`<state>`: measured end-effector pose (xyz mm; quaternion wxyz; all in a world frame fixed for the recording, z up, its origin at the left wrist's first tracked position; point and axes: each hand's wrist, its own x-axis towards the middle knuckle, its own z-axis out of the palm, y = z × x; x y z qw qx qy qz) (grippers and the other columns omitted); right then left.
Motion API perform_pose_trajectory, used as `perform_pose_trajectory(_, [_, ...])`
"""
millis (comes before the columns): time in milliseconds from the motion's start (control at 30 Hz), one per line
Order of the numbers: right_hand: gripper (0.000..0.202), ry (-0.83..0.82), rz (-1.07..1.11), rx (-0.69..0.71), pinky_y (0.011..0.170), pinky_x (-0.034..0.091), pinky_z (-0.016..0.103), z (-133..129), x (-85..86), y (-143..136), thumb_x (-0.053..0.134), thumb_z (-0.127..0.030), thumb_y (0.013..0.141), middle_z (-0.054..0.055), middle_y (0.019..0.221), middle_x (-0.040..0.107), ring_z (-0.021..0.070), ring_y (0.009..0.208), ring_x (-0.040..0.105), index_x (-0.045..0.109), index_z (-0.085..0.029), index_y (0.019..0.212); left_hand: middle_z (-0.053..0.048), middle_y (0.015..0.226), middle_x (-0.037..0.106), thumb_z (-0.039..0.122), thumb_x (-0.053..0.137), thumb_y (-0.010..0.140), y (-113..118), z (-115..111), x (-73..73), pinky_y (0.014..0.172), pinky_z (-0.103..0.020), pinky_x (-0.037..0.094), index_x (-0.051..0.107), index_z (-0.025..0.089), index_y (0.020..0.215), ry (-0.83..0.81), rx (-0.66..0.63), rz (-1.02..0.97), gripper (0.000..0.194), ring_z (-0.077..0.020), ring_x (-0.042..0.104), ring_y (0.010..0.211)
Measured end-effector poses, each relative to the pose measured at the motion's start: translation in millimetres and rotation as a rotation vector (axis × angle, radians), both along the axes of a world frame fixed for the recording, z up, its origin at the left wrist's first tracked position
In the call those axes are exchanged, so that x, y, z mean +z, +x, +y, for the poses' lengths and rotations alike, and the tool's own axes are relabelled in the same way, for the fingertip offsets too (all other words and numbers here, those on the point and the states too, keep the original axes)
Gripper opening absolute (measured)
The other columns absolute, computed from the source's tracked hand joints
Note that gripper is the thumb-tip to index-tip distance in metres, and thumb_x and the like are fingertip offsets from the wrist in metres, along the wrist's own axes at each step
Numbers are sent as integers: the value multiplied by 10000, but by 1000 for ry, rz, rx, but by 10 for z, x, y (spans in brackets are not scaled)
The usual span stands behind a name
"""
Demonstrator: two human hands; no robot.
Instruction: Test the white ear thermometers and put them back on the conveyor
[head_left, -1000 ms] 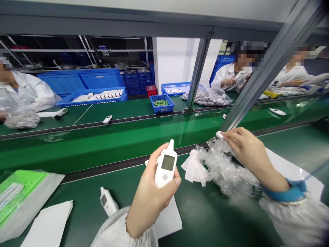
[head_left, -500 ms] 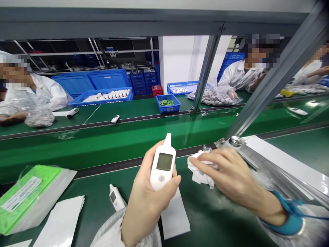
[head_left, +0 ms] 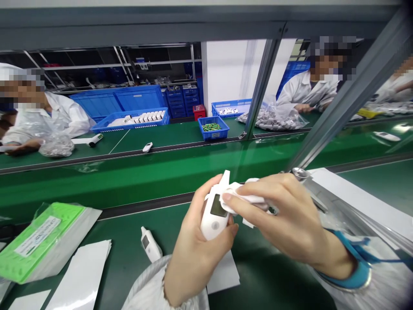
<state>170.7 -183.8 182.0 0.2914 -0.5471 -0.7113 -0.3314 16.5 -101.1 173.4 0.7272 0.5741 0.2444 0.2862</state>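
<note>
A white ear thermometer (head_left: 211,221) with a narrow probe tip and a small grey screen is upright in my left hand (head_left: 196,245), the fingers wrapped round its body. My right hand (head_left: 287,219) pinches a crumpled white cloth (head_left: 237,200) and presses it on the thermometer beside the screen. Part of the screen is covered by the cloth and fingers. Left of my left wrist a second ear thermometer (head_left: 150,245) lies on the green bench. Under my hands sits a sheet of white paper (head_left: 226,273).
At the left lie a green-topped package (head_left: 41,241) and white sheets (head_left: 80,275). A metal post (head_left: 325,107) slants down on the right, near a small metal dish (head_left: 300,173). Across the conveyor (head_left: 129,181), co-workers in white sit by blue trays (head_left: 138,122) and bagged parts (head_left: 274,118).
My right hand has moved left with the cloth, from beside the thermometer onto it. The thermometer has shifted slightly right in my left hand and tilted a little.
</note>
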Motion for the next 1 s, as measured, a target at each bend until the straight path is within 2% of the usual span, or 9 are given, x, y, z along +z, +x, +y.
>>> perform_pose_trajectory(167, [215,-55,-135,-17,747,405,349,34,-46,101,445,-141,987,15,947,717,165,839,601,640,-223,1027,35,733,589,240,769,758,-66,30,38,401,-184,293,463,333,1344,48,76,17,668,-74,444,501])
perform_pose_trajectory(267, [229,-21,-73,-45,734,393,346,-12,-68,146,446,-112,985,15,927,713,161,815,597,634,-225,1049,46,721,580,236,740,783,-73,52,65,425,-186,323,449,323,1349,47,68,27,642,-62,420,486])
perform_pose_trajectory(467, [190,54,-4,28,754,418,335,-4,55,21,541,-121,946,22,859,691,167,814,594,671,-227,1036,31,762,593,261,730,801,-18,34,29,608,-231,448,513,322,1296,98,36,-50,544,-123,540,660])
perform_pose_trajectory(567, [195,62,-65,41,759,411,354,61,99,-14,516,-140,953,17,886,699,174,830,584,669,-226,1036,21,804,609,254,712,815,-12,28,-2,589,-230,433,533,315,1283,128,25,-53,506,-117,528,638])
perform_pose_trajectory(667, [217,19,-152,39,745,399,369,90,93,47,459,-148,978,9,918,713,168,814,570,651,-214,1054,34,772,605,239,721,805,-20,37,-8,595,-223,434,528,321,1272,73,-4,-56,512,-103,514,619])
perform_pose_trajectory(800, [174,-65,-239,-5,777,397,387,62,33,189,478,-137,972,11,934,722,174,798,559,635,-192,1022,51,713,580,248,744,787,-62,38,37,520,-199,408,479,324,1328,44,39,-20,607,-69,450,525])
perform_pose_trajectory(1000, [149,-25,-162,-47,795,379,382,3,29,228,535,-111,946,28,922,714,186,815,552,613,-201,1035,55,698,565,250,740,790,-88,30,76,418,-174,322,466,318,1341,23,35,6,620,-40,398,460])
